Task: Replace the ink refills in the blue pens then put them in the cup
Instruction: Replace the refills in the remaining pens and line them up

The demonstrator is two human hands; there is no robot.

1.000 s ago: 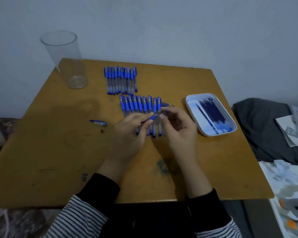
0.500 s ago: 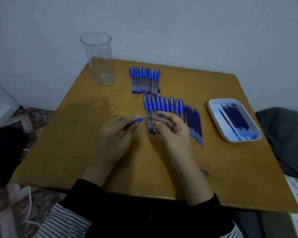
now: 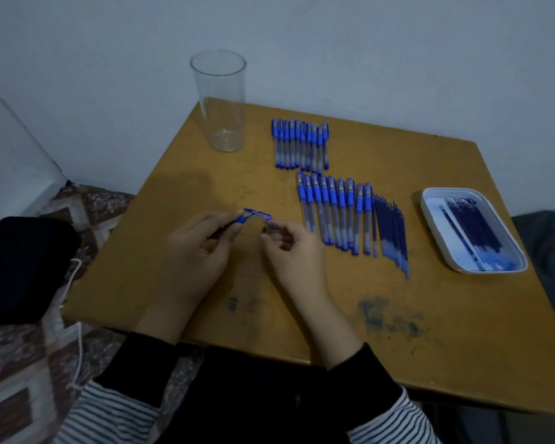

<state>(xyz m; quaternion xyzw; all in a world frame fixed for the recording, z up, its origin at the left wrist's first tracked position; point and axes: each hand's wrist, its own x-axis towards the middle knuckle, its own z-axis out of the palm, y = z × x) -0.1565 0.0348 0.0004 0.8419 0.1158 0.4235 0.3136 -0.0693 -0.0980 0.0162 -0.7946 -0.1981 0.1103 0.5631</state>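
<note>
My left hand [image 3: 199,251] grips a blue pen [image 3: 237,219] whose tip points up and to the right. My right hand [image 3: 290,248] is a little to its right, thumb and forefinger pinching a small dark tip piece [image 3: 265,227]. A blue cap [image 3: 259,214] lies on the table just beyond the two hands. The clear cup [image 3: 220,100] stands upright at the far left corner with nothing in it. Two rows of capped blue pens lie on the table, a far row [image 3: 300,144] and a near row [image 3: 334,213].
Loose blue refills [image 3: 391,233] lie side by side right of the near row. A white tray [image 3: 430,216] at the right holds more refills. The wooden table [image 3: 398,331] has ink stains near its front edge. A dark bundle [image 3: 23,267] sits left of the table.
Both hands have moved left, away from the near pen row. My right hand has come off the pen in my left hand and now pinches the small tip piece.
</note>
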